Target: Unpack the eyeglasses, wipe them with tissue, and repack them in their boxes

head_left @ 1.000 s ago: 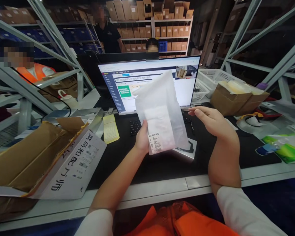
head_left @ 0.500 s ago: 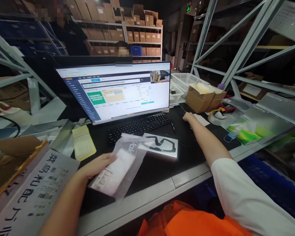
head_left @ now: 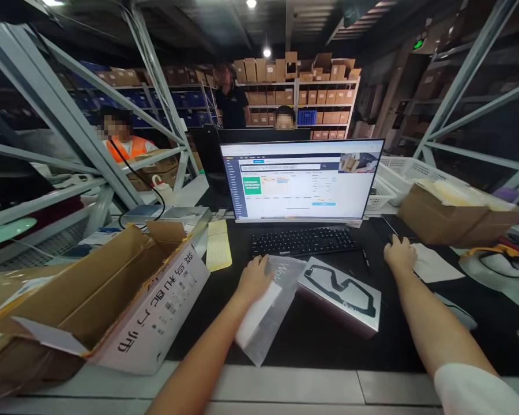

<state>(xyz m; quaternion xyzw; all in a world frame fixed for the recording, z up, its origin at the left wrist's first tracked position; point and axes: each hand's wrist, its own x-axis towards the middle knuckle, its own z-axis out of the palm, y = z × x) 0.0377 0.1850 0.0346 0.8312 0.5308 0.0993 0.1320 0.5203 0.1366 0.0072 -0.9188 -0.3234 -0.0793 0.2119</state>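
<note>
My left hand (head_left: 254,279) rests on a frosted plastic pouch (head_left: 268,311) that holds a white item and lies flat on the black desk mat (head_left: 320,340). Its fingers curl over the pouch's upper end, just in front of the keyboard (head_left: 303,241). A flat grey box (head_left: 341,293) with a black outline print lies right of the pouch, touching it. My right hand (head_left: 400,253) lies at the mat's right side, fingers curled down beside a white paper sheet (head_left: 435,266). What is under those fingers is hidden.
A monitor (head_left: 305,180) stands behind the keyboard. An open cardboard box (head_left: 112,300) with printed white side lies at left, a yellow pad (head_left: 218,252) beside it. Brown boxes (head_left: 450,213) and white baskets (head_left: 398,173) stand at right. Several people are behind the racks.
The pouch went from held upright before the screen to lying flat on the mat under my left hand. My right hand reached out to the right side of the mat.
</note>
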